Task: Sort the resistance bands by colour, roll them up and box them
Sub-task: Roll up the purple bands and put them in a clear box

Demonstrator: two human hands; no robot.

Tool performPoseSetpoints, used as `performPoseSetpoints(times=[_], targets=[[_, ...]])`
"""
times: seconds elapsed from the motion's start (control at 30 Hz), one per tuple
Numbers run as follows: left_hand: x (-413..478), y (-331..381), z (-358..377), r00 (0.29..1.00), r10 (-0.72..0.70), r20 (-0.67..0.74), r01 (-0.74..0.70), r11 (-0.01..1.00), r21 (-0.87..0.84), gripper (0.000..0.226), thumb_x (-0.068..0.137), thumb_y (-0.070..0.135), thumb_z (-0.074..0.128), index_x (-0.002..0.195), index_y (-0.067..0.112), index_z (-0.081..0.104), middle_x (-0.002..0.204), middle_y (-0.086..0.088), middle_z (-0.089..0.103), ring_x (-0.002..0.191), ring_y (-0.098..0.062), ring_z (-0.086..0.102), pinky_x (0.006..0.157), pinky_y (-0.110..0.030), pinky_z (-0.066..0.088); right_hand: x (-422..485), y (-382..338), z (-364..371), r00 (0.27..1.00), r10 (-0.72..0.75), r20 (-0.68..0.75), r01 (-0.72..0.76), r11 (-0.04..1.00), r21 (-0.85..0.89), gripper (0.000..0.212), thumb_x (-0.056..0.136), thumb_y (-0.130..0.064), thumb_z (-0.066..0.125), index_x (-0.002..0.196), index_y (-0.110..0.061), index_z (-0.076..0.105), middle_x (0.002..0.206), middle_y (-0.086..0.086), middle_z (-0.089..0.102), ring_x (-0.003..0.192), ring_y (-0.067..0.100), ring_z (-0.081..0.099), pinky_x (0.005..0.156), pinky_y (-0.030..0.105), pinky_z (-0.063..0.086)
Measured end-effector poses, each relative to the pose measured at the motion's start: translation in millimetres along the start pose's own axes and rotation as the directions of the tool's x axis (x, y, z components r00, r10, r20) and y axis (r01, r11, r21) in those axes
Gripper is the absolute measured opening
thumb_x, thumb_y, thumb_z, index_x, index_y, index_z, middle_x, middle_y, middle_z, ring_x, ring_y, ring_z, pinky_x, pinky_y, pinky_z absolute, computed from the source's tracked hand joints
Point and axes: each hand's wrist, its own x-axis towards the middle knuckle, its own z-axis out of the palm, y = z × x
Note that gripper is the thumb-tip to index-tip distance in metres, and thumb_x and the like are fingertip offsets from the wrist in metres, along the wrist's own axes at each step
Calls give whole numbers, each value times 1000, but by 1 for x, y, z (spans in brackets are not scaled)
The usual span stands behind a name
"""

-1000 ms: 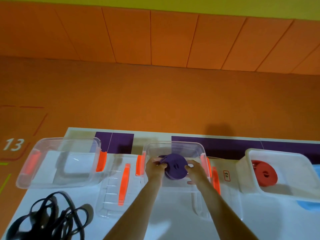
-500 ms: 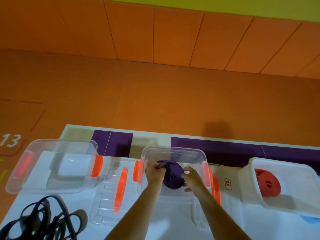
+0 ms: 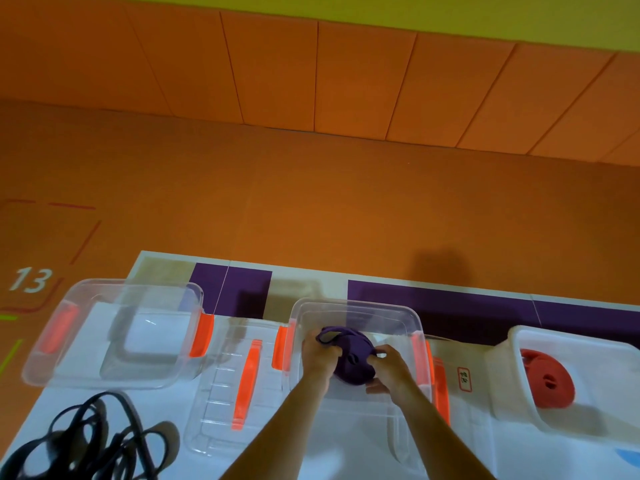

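Observation:
A rolled purple band sits low inside the middle clear box, which has orange latches. My left hand grips the roll's left side, where a loose loop of band sticks up. My right hand holds its right side with curled fingers. A rolled red band leans in the white box at the right. A tangle of black bands lies on the table at the lower left.
An empty clear box with orange latches stands at the left. A clear lid with an orange handle lies between the two clear boxes. Another lid lies under the middle box. The table's far edge borders orange floor.
Both hands have lowered the purple roll from above the rim down into the middle box. The camera has tilted slightly.

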Motion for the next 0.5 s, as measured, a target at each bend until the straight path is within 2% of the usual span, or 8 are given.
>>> performPoseSetpoints(times=[0.07,0.1,0.17,0.2,0.3,0.4,0.5], targets=[[2,-1,0,999,40,16,-40,999,-3,35,91,-10,67,116,14,65,104,-8,71,102,-27,68,89,-37,64,1,-1,0,999,-16,-43,17,1000,18,30,100,-8,58,129,-15,59,122,20,67,87,40,77,78,54,66],[2,-1,1,998,57,8,-57,998,-5,34,91,-10,68,119,10,65,107,-11,72,102,-28,69,84,-30,64,1,-2,1,998,-22,-51,23,999,22,30,100,-8,59,129,-16,59,123,20,67,88,39,77,78,53,66],[0,-1,4,997,68,-38,-69,998,-7,36,90,-9,70,121,10,64,106,-8,71,94,-22,68,68,-13,59,-1,-5,1,999,-23,-29,24,1000,8,33,100,-10,59,132,-16,58,124,20,67,92,38,77,80,52,66],[-1,0,5,996,64,-57,-64,998,0,38,90,-8,70,122,11,63,106,-5,69,91,-18,66,66,-10,58,-2,-7,1,1000,-25,-9,25,1000,-18,34,100,-11,59,134,-16,57,124,19,67,95,37,76,81,51,66],[-1,1,4,999,39,-34,-37,998,53,37,92,-7,70,124,10,63,109,-8,69,98,-21,66,79,-20,58,-4,-14,-1,999,-39,36,43,991,-127,34,102,-16,58,136,-13,54,124,17,66,98,33,75,84,50,66],[-2,10,-4,996,87,33,-91,985,146,37,91,-11,67,125,3,65,111,-13,70,108,-30,68,77,-19,55,-6,-17,-6,998,-43,54,54,977,-208,42,103,-19,58,143,-12,49,129,15,64,103,31,73,86,46,65],[-16,24,-20,984,138,111,-164,950,268,42,92,-9,67,130,5,61,116,-8,67,113,-25,64,79,-14,50,-13,-15,-12,993,-114,31,117,938,-327,54,102,-24,60,153,-14,43,137,13,63,110,30,70,83,39,60]])
